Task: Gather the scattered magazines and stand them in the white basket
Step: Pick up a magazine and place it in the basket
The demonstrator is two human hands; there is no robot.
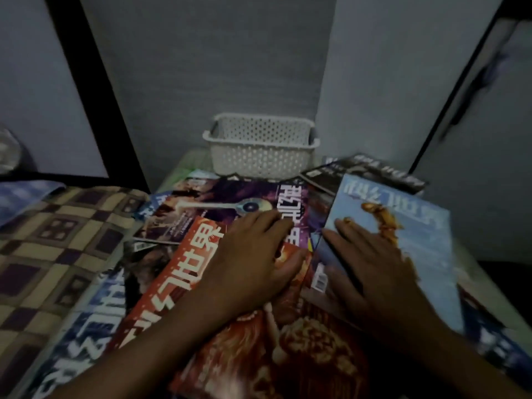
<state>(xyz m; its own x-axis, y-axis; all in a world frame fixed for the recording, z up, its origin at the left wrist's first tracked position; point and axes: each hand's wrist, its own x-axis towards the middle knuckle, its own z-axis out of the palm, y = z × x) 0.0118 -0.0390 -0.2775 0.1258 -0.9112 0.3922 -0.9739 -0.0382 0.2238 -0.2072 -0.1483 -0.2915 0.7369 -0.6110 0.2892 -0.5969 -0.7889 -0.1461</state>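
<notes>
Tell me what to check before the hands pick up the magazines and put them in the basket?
1. White basket is empty and upright: ok.
2. Way to the basket is free: not ok, a purple magazine and a black magazine lie right at its foot.
3. Left hand is on the red magazine: ok, lying flat, no grip yet.
4. Right hand is on the blue magazine: ok, fingers flat.
5. Magazines are in one neat stack: not ok, spread and overlapping.
6. How many lie underneath: cannot tell.
</notes>
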